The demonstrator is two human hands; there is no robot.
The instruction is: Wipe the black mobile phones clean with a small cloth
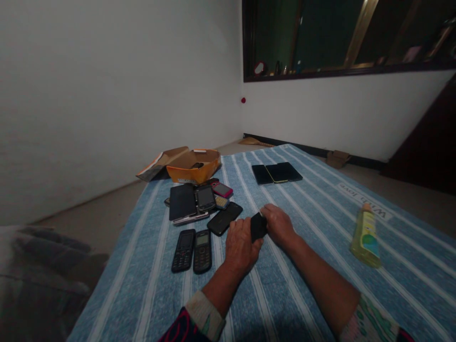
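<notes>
Between my hands, over the striped cloth [153,285], is a small dark phone-like object [258,227]. My left hand [241,244] is closed on its left side, and my right hand [279,224] pinches its upper right corner. A black phone [224,218] lies just beyond my left hand. Two keypad phones, one [183,250] beside the other [203,251], lie to the left. Behind them is a pile with a dark blue flat item [182,201], a grey phone [205,197] and a pink-edged phone [223,189].
An open orange box [194,175] with a dark item inside stands at the back left. Dark flat devices [284,172] lie at the back centre. A bottle of yellow liquid [366,237] lies on the right. A window [320,38] is in the far wall.
</notes>
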